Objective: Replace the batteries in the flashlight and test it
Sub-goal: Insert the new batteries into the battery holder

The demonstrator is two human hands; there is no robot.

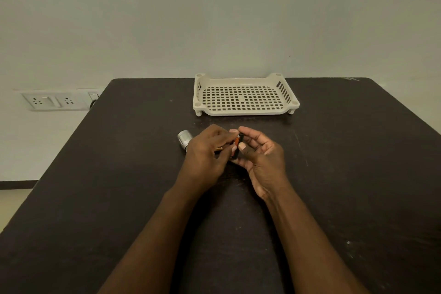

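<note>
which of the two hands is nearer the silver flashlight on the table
The left hand. It sits right beside the silver flashlight and hides part of it, while the right hand is on the far side of the orange and black battery both hands hold.

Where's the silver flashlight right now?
In the head view it lies on the dark table, just left of the left hand, which partly hides it; the silver flashlight sits nearer than the tray.

Dark table point(334, 174) — matt, faintly scuffed and speckled, cream tray point(245, 112) of smooth perforated plastic, flashlight point(185, 139) head in ribbed, shiny silver metal, battery point(236, 142) wrapped in glossy orange-black — wall point(214, 19) painted matt.
</note>
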